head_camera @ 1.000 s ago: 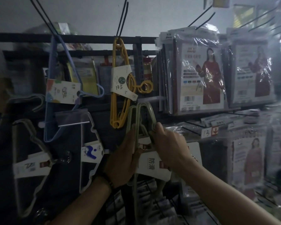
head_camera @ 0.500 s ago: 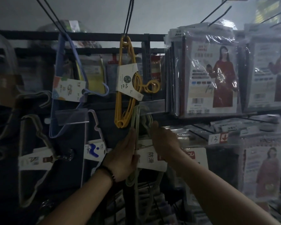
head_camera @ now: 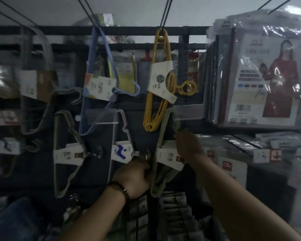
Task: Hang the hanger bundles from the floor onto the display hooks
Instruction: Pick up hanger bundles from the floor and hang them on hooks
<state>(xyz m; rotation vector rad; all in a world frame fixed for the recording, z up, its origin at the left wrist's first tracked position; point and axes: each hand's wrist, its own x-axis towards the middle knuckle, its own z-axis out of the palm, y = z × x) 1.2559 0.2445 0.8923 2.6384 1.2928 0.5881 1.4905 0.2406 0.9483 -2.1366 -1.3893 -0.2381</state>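
Observation:
A pale green hanger bundle [head_camera: 161,134] with a white paper label [head_camera: 167,158] hangs upright in the middle of the dark display rack, its top corner up behind a clear plastic price tag [head_camera: 188,111]. My left hand [head_camera: 134,176] grips the bundle's lower part, fingers curled round it. My right hand [head_camera: 185,145] holds the bundle's right arm just below the top, over the label. The hook itself is hidden behind the tag.
A yellow hanger bundle [head_camera: 159,80] hangs just above, a blue one [head_camera: 97,79] to its left, and grey and white bundles [head_camera: 66,150] lower left. Plastic-wrapped garment packs [head_camera: 261,77] fill the right side. Black wires slant overhead.
My left hand has slid down the green bundle from beside its upper part to its lower part. The right hand stays near the top. The camera has moved closer to the rack.

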